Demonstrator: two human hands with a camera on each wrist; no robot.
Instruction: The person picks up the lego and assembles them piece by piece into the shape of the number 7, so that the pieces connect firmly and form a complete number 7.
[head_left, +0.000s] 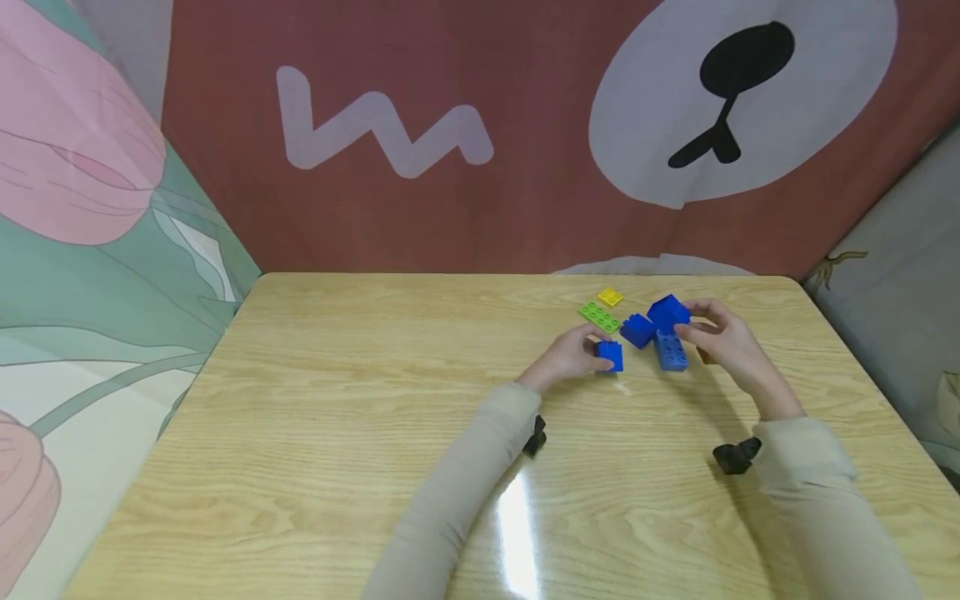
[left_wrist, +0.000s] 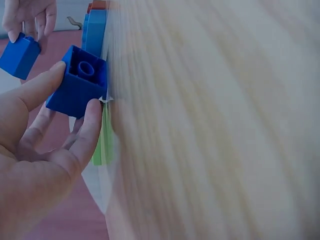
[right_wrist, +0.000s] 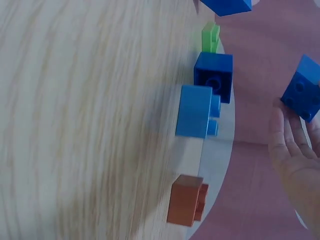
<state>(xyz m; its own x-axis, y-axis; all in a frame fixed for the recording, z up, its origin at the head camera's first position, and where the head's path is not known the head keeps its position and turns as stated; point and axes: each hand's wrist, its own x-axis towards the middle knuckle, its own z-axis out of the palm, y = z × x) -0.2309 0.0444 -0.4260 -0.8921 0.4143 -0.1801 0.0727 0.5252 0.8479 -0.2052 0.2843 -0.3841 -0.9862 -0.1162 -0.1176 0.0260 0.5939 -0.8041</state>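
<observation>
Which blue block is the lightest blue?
The light blue block, studs up, between the brown block and a dark blue block. The left hand holds one darker block, the right hand another darker block.

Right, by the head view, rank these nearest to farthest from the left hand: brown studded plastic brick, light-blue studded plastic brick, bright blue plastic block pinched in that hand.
1. Bright blue block: held in the left hand.
2. Light-blue brick: to the block's right.
3. Brown brick: farther right, partly hidden by the right hand.
</observation>
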